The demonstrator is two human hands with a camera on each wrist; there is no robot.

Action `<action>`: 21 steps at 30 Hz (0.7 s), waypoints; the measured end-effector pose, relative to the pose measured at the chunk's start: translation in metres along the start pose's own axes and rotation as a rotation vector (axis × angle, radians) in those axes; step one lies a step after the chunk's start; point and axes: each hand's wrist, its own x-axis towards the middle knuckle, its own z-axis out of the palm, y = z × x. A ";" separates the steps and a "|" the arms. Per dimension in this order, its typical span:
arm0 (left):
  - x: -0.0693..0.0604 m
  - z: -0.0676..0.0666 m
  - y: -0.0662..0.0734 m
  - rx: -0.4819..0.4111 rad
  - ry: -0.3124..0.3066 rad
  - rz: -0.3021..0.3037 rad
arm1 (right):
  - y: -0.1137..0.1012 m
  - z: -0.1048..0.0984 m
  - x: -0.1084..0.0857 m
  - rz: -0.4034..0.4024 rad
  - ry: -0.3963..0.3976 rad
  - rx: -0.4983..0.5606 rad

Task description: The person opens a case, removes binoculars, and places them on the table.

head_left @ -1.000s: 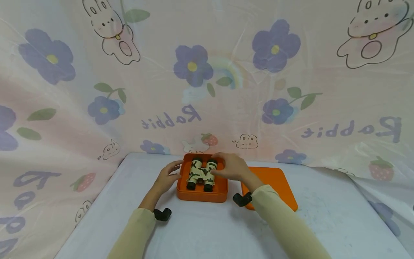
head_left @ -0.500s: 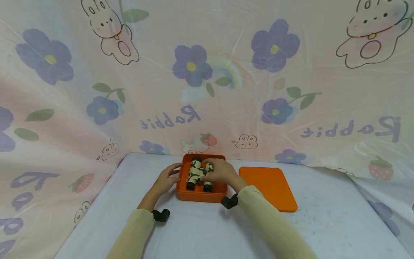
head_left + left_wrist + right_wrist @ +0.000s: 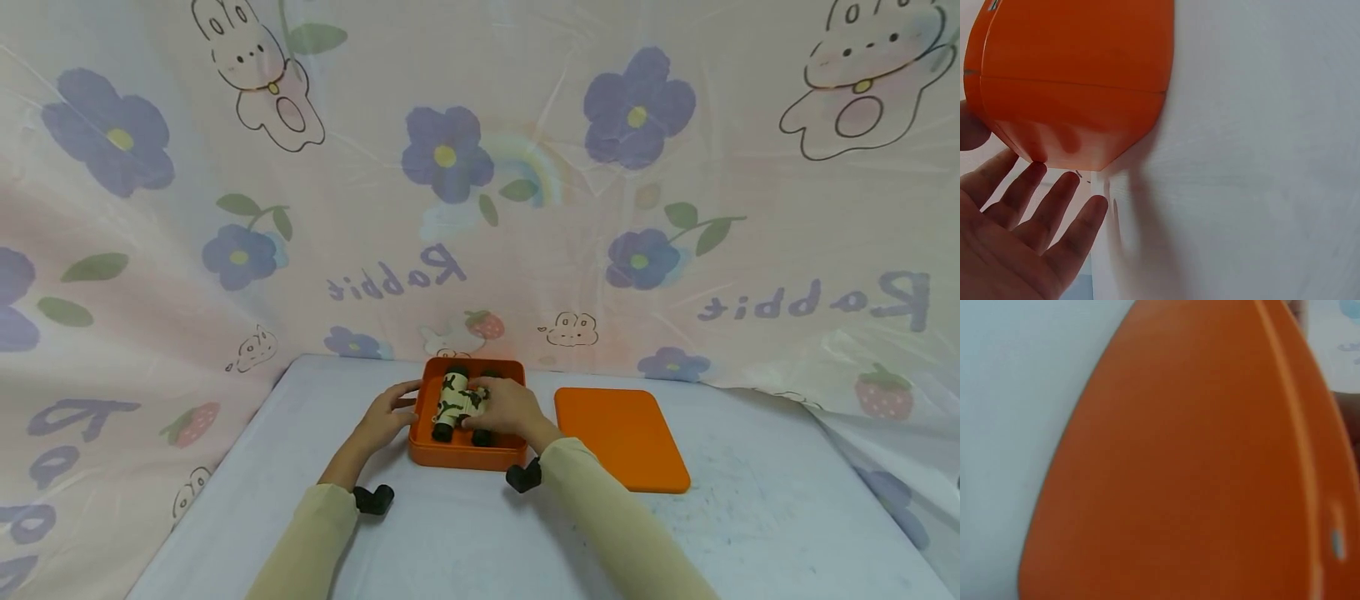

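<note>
Camouflage-patterned binoculars [image 3: 452, 400] with black ends lie inside an orange box [image 3: 467, 455]. My right hand [image 3: 512, 410] reaches over the box's right side, its fingers and thumb around the right barrel, which it partly covers. At the box's left wall is my left hand [image 3: 384, 418], fingers spread and slightly bent. In the left wrist view, the left hand [image 3: 1029, 244] has its fingertips at the corner of the orange box [image 3: 1072, 50]. The right wrist view is filled by the box's wall [image 3: 1179, 456]; the right hand is mostly out of sight there.
A flat orange lid [image 3: 626, 437] lies on the white table [image 3: 465, 542] to the right of the box. Behind and at the left hangs a patterned cloth [image 3: 525, 250] with flowers and rabbits. A black wrist mount sits at each sleeve cuff.
My right hand has moved left from the box's right rim onto the right barrel of the binoculars, uncovering more of the lid. My left hand has stayed nearly still.
</note>
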 end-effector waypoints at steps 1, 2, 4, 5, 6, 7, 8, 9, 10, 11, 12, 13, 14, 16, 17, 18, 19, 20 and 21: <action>0.000 0.000 0.000 -0.004 -0.001 0.000 | 0.000 0.002 0.000 0.002 0.003 -0.009; 0.000 0.000 0.000 -0.007 -0.001 -0.001 | 0.000 0.003 0.001 0.005 0.005 -0.019; 0.001 0.001 0.000 -0.008 -0.003 -0.002 | 0.000 0.005 0.002 0.014 0.008 -0.022; 0.001 0.001 0.000 -0.007 -0.007 0.000 | 0.000 0.006 0.002 0.022 0.009 -0.026; 0.002 0.001 0.000 -0.007 -0.010 0.001 | 0.000 0.006 0.002 0.029 0.010 -0.023; 0.002 0.000 0.000 -0.003 -0.015 0.004 | -0.001 0.005 0.002 0.035 0.010 -0.022; 0.002 0.000 0.000 -0.005 -0.020 0.002 | -0.001 0.005 0.002 0.041 0.009 -0.023; 0.002 0.000 0.000 -0.004 -0.026 0.001 | -0.002 0.005 0.002 0.045 0.007 -0.025; 0.002 -0.001 0.000 -0.004 -0.030 -0.003 | -0.002 0.004 0.002 0.048 0.005 -0.026; 0.002 -0.001 0.000 -0.007 -0.037 -0.003 | -0.003 0.003 0.002 0.050 0.004 -0.027; 0.001 -0.002 0.001 -0.009 -0.042 -0.007 | -0.004 0.003 0.002 0.053 0.004 -0.027; 0.001 -0.002 0.001 -0.008 -0.047 -0.007 | -0.005 0.002 0.002 0.055 0.004 -0.031; 0.001 -0.003 0.002 -0.004 -0.049 -0.007 | -0.005 0.002 0.002 0.057 0.005 -0.034; 0.000 -0.003 0.003 0.002 -0.050 -0.012 | -0.007 0.002 0.003 0.063 0.007 -0.040; 0.000 -0.004 0.004 0.006 -0.051 -0.013 | -0.007 0.002 0.003 0.066 0.007 -0.043; 0.000 -0.004 0.004 0.012 -0.048 -0.015 | -0.007 0.002 0.004 0.068 0.005 -0.048; 0.000 -0.004 0.004 0.019 -0.047 -0.014 | -0.007 0.003 0.004 0.069 0.003 -0.051; 0.000 -0.004 0.004 0.027 -0.044 -0.016 | -0.007 0.004 0.005 0.069 0.003 -0.051; 0.000 -0.003 0.003 0.027 -0.040 -0.020 | -0.007 0.005 0.005 0.067 0.002 -0.049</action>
